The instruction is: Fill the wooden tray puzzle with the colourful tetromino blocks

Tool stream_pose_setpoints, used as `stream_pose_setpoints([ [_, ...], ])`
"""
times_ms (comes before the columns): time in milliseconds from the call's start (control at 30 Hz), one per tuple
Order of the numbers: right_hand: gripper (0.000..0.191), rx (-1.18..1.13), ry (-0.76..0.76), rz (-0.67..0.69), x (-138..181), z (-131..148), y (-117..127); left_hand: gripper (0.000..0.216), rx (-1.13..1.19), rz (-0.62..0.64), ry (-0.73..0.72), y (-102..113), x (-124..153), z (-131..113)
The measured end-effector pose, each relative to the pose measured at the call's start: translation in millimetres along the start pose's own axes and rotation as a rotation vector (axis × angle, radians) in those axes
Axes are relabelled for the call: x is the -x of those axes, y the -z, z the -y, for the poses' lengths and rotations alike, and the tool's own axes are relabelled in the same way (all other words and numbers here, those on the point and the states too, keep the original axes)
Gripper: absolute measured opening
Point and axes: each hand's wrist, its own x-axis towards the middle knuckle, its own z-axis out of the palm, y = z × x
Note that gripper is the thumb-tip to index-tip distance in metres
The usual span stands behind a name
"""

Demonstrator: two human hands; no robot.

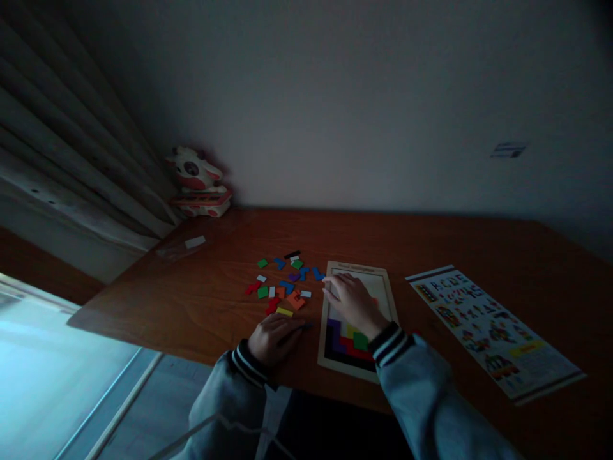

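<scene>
Here's the wooden tray [323, 335], coloured pieces packed into its near end, a green piece [360, 341] among them! The right hand [352, 297] reaches over the tray, fingertips at its left rim, just beside a blue piece [318, 275]; whether they grip it, I can't tell. Left of the tray, the left hand [274, 335] rests low and curled, its grasp unclear too, near a yellow piece [284, 312]. More loose pieces scatter left of the tray, while a printed sheet [493, 329] lies to its right.
</scene>
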Motion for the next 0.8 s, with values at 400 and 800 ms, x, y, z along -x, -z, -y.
stream_pose_setpoints([
  [400,0.019,0.138,-0.155,0.101,-61,-5,-33,0.026,0.011,-0.024,0.075,0,1,1],
  [800,0.019,0.165,0.04,0.137,-70,-4,-27,0.026,0.036,-0.022,0.134,2,2,0],
])
